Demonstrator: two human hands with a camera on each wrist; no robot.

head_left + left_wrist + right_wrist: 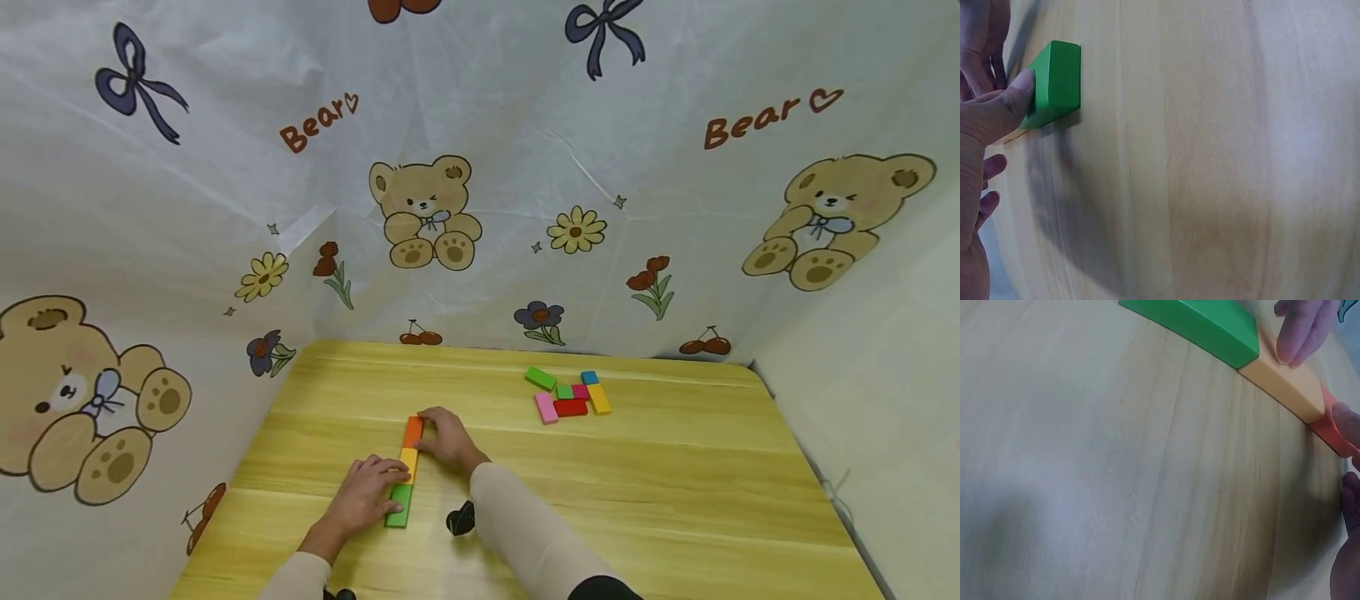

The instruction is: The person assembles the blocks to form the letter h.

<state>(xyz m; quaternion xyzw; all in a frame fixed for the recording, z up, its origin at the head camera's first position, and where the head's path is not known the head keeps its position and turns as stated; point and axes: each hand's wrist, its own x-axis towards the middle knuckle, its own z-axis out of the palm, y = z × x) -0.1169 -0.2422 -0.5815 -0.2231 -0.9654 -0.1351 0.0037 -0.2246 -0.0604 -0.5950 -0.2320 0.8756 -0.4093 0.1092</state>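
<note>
Three blocks lie end to end in a row on the table: an orange block [413, 431] farthest away, a yellow block [409, 458] in the middle, and a green block [399, 510] nearest. My left hand [360, 493] reaches over the row from the left. Its fingertips rest on top of the yellow block, and its thumb touches the green block, as the left wrist view also shows. At the far end, my right hand [448, 440] holds the orange block between thumb and fingers. The right wrist view shows that thumb against the side of the orange block [1330, 428].
Toward the back right lies a loose group of blocks, among them a long green block [541, 378], a pink block [546, 408], a red block [571, 408] and a yellow one [599, 399]. A bear-printed cloth [495, 283] stands behind the table.
</note>
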